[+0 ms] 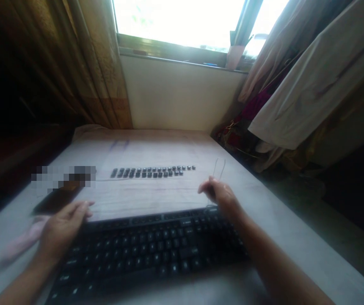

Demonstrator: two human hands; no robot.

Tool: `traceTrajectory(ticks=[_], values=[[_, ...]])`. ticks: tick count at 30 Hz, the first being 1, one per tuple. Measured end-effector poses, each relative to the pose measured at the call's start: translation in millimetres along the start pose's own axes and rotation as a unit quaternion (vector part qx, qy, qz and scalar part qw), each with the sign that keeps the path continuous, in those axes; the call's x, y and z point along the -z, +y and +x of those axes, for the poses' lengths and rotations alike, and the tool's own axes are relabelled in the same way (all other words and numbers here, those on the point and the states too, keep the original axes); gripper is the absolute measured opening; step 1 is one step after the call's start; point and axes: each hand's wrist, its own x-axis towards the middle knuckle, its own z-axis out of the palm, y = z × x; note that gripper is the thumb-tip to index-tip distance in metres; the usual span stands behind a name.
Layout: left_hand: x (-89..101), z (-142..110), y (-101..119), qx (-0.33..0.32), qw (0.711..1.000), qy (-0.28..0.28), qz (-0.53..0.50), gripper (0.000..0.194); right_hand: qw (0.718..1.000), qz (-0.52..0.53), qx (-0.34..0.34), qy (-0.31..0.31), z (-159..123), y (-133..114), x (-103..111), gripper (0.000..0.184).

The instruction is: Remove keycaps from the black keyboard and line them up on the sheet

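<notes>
A black keyboard (128,254) lies before me on the pale cloth-covered surface, its front part blurred. Over its far right edge, my right hand (218,192) is closed around a thin bent wire loop (220,167), whose rounded end points up and away. My left hand (66,224) hovers by the keyboard's far left corner, fingers pinched together; whatever is between them, if anything, I cannot make out. Beyond the keyboard, several loose dark keycaps (150,174) stand in two rows. A dark patch without visible keycaps shows on the keyboard's right part.
Left of my left hand lie a pink cloth (26,241) and a dark flat object (58,197), partly pixelated. A window (182,25) and wall (182,93) rise at the back. A curtain (102,76) hangs left, clothes (296,93) hang right. The surface's right edge (296,216) runs diagonally.
</notes>
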Motion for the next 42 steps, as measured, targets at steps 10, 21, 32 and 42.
traceTrajectory(ticks=[10, 21, 32, 42], values=[[5.9, -1, 13, 0.076, 0.996, -0.048, 0.005, 0.046, 0.964, -0.043, -0.176, -0.196, -10, -27, -4, 0.011], [3.4, -4, 7, 0.078, 0.995, -0.053, 0.016, 0.045, 0.940, -0.202, -0.104, -0.255, -12, -27, 4, 0.011], [5.5, -6, 14, 0.082, 0.995, -0.049, 0.017, 0.046, 0.904, -0.333, 0.035, -0.267, -24, -29, -2, 0.012], [1.5, -7, 9, 0.058, 0.997, -0.050, 0.000, 0.046, 0.892, -0.349, 0.050, -0.283, -23, -24, -9, 0.007]])
